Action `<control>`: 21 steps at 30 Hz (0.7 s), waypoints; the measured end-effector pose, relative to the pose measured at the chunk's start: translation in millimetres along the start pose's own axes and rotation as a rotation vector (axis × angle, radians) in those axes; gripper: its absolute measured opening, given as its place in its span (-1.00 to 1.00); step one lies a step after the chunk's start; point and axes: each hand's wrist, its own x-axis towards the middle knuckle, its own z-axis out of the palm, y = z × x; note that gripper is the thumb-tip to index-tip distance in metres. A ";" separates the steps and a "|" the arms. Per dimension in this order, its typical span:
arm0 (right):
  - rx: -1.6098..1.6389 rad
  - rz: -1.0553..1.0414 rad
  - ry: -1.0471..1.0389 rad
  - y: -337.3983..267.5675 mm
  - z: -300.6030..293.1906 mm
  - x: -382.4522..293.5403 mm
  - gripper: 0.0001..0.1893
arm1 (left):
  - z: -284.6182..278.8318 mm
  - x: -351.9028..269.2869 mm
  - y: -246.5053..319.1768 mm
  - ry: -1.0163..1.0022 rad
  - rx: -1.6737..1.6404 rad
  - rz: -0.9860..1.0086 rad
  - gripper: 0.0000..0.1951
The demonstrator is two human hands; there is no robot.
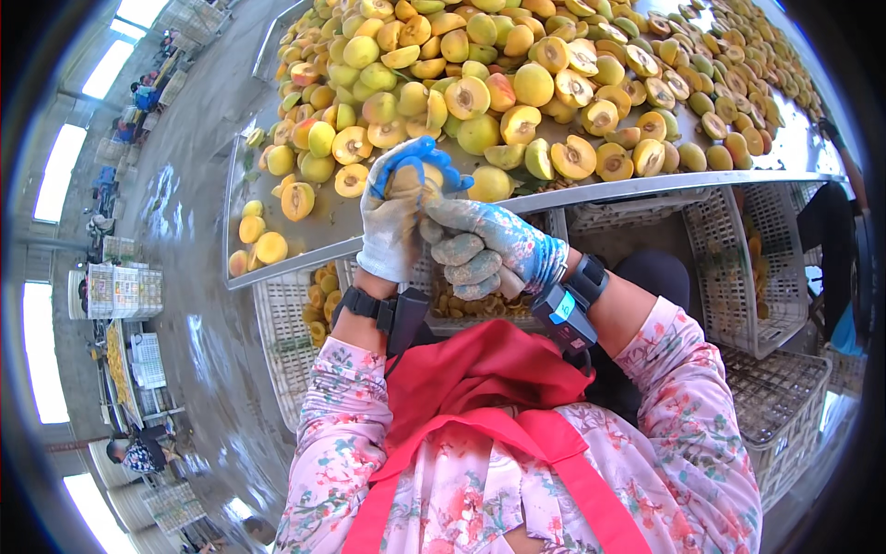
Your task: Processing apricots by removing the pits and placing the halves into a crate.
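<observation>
My left hand, in a white and blue work glove, holds a yellow peach over the table's near edge. Against it presses my right hand, in a floral glove, its fingers curled around a small tool; the end of a pale handle shows below the fist, and its working end is hidden. Behind both hands, a metal table carries a heap of whole and halved peaches, many halves with the stone showing.
Below the table's metal rim stand white plastic crates, some with fruit pieces in them. More crates stand at the right, near a person in dark clothes. Other people work across the wet floor at the left.
</observation>
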 end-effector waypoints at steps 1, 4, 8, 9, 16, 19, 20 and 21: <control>0.003 0.011 -0.018 0.1 1.3 -1.5 -0.72 | 0.9 -1.1 2.6 -0.002 0.001 0.003 -0.52; -0.014 0.023 -0.020 2.3 4.6 -4.8 -0.70 | 3.3 -5.9 12.2 -0.061 -0.003 -0.058 -0.55; -0.078 0.015 0.032 7.9 7.2 -11.1 -0.71 | -5.4 -11.2 12.6 -0.137 0.079 -0.061 -0.62; -0.080 0.017 0.028 10.4 10.3 -13.5 -0.71 | -10.5 -12.9 12.4 -0.134 0.044 -0.079 -0.66; -0.678 0.055 0.221 25.1 25.5 -37.3 -0.74 | -21.5 -29.9 47.2 -0.017 0.257 -0.084 -0.65; -1.921 0.084 0.368 28.7 -6.2 -40.2 -0.63 | -29.5 -51.9 73.3 0.088 0.163 -0.152 -0.62; -2.091 0.126 0.350 28.7 -23.2 -46.0 -0.64 | -28.6 -64.0 88.5 0.096 0.488 -0.117 -0.60; -2.257 0.171 0.341 29.9 -34.0 -52.5 -0.65 | -41.5 -74.4 97.2 0.236 0.406 -0.221 -0.62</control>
